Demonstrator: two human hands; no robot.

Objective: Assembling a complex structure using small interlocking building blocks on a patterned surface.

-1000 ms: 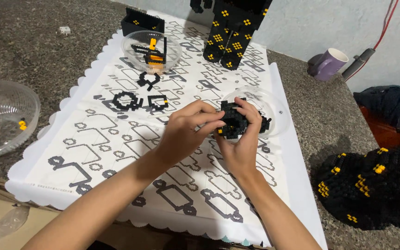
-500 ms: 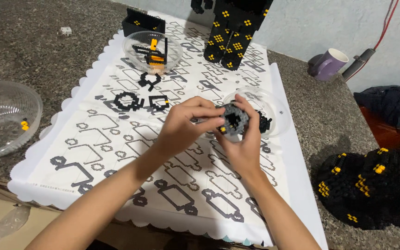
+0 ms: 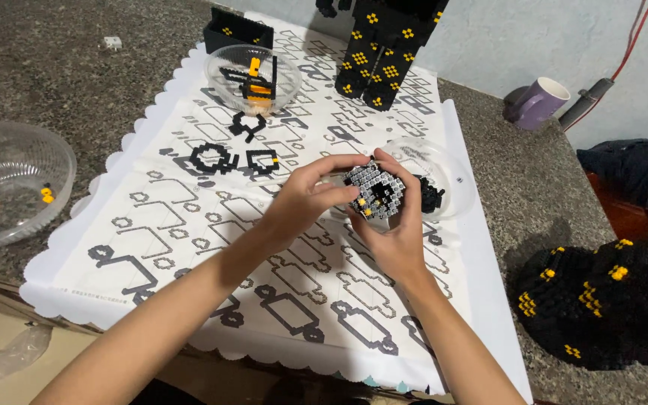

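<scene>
Head view, left to right. At far left a clear bowl stands on the stone tabletop; it holds a few loose yellow bricks. A white printed sheet with scalloped edges covers the middle of the tabletop. On its upper part lie three flat black sub-assemblies, and above them a second clear bowl contains black and orange pieces. A tall black-and-yellow brick tower stands at the sheet's far edge.

The left hand and right hand meet above the sheet, both closed on a small round block model of grey and black studs with yellow spots. The left fingers pinch its top and near side; the right palm cups it from below, with fingers wrapped round its far side. The model is held in the air, clear of the sheet, just in front of a third clear bowl with dark bricks inside.

Further right are a purple mug, a dark cloth and a large black-and-yellow brick mass.

Risk, as a judgement: the model is made of very small studded parts, so uneven pressure from the pinching fingers could split a layer. Loosened bricks would fall onto the patterned sheet, where black pieces are hard to pick out, or roll off the near edge. A sideways slip of the right hand could knock the bowl behind it.
</scene>
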